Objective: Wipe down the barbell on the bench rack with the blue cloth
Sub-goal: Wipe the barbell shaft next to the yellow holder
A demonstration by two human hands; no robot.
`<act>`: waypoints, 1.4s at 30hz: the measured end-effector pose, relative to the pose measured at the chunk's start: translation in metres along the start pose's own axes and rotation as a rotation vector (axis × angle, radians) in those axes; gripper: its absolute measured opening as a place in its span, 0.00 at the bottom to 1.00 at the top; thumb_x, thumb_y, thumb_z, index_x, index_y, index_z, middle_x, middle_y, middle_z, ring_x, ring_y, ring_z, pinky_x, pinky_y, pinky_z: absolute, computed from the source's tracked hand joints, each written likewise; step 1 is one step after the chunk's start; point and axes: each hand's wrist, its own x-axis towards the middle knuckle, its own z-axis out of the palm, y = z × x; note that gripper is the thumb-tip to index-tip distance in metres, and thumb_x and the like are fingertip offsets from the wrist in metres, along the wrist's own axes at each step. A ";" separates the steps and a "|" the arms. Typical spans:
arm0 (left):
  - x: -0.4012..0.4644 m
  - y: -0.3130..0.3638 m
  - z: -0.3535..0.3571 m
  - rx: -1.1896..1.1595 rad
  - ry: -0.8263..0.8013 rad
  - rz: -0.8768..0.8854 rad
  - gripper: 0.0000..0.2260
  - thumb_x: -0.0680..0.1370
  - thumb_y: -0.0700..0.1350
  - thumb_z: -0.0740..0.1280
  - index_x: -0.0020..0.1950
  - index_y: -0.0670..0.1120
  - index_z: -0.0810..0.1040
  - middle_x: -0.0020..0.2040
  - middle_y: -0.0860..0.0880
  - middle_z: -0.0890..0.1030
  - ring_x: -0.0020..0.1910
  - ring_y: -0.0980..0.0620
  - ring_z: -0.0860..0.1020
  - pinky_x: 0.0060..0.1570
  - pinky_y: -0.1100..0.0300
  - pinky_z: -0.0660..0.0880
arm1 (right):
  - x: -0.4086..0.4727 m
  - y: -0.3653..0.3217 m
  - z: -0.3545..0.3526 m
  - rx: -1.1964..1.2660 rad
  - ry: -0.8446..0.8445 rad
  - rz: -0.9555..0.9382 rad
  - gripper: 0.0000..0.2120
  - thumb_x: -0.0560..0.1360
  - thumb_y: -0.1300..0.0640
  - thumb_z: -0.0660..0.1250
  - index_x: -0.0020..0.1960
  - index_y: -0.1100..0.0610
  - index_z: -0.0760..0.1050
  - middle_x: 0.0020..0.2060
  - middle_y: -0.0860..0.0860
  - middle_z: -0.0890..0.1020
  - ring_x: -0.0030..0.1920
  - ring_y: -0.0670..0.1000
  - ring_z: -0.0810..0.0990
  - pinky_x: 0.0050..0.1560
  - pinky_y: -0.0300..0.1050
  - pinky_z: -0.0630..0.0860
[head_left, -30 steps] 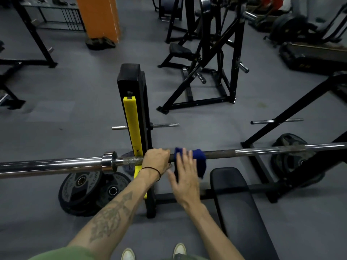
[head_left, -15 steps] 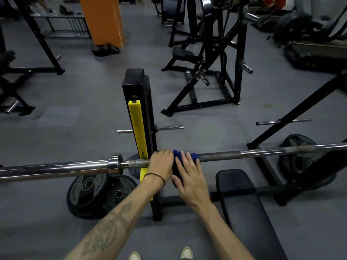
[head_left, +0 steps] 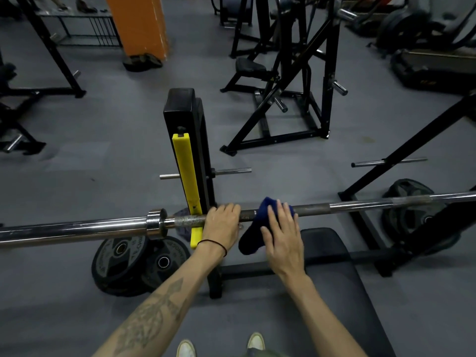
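Barbell [head_left: 360,206] runs left to right across view, resting on rack upright [head_left: 192,161] left of centre. Left hand [head_left: 222,226] on bar just right of upright. Cloth [head_left: 257,228] draped over bar just right of left hand, hanging down near side. Right hand [head_left: 283,235] on cloth. Bench pad [head_left: 342,292] below bar, right of upright. Weight plates [head_left: 134,264] on floor under bar, left of upright. More plates [head_left: 412,212] behind bar at far right. Other machine frame [head_left: 288,86] beyond upright.
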 end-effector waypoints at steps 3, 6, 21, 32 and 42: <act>0.004 0.004 0.000 0.025 -0.006 -0.015 0.11 0.80 0.46 0.62 0.62 0.47 0.70 0.60 0.48 0.77 0.59 0.45 0.76 0.56 0.52 0.68 | -0.001 -0.044 0.014 0.142 -0.034 0.141 0.32 0.87 0.40 0.48 0.83 0.58 0.56 0.83 0.54 0.55 0.84 0.55 0.47 0.83 0.53 0.44; 0.006 0.005 -0.002 0.048 -0.059 -0.041 0.14 0.82 0.45 0.57 0.68 0.47 0.69 0.63 0.48 0.77 0.61 0.46 0.76 0.58 0.52 0.68 | -0.002 -0.048 0.018 0.083 -0.163 -0.109 0.33 0.87 0.38 0.47 0.83 0.58 0.57 0.83 0.54 0.55 0.84 0.54 0.49 0.83 0.55 0.46; 0.023 0.001 -0.023 0.213 -0.161 0.056 0.11 0.79 0.52 0.64 0.56 0.46 0.80 0.51 0.46 0.84 0.50 0.42 0.83 0.47 0.52 0.76 | 0.005 0.007 -0.007 -0.102 -0.063 -0.154 0.27 0.87 0.44 0.47 0.78 0.55 0.70 0.79 0.53 0.67 0.80 0.56 0.63 0.81 0.60 0.52; 0.027 -0.001 -0.022 0.005 -0.239 -0.027 0.11 0.77 0.52 0.66 0.56 0.49 0.77 0.53 0.47 0.83 0.53 0.44 0.81 0.49 0.54 0.75 | 0.005 -0.002 0.000 -0.055 -0.050 -0.147 0.27 0.87 0.42 0.50 0.78 0.55 0.69 0.79 0.53 0.66 0.81 0.55 0.62 0.79 0.63 0.56; 0.006 0.017 -0.003 0.019 0.003 -0.090 0.11 0.79 0.44 0.62 0.61 0.48 0.74 0.59 0.48 0.79 0.60 0.45 0.76 0.58 0.50 0.68 | -0.004 -0.002 0.003 -0.053 -0.130 -0.211 0.30 0.87 0.40 0.49 0.82 0.55 0.63 0.82 0.52 0.60 0.83 0.54 0.54 0.80 0.64 0.56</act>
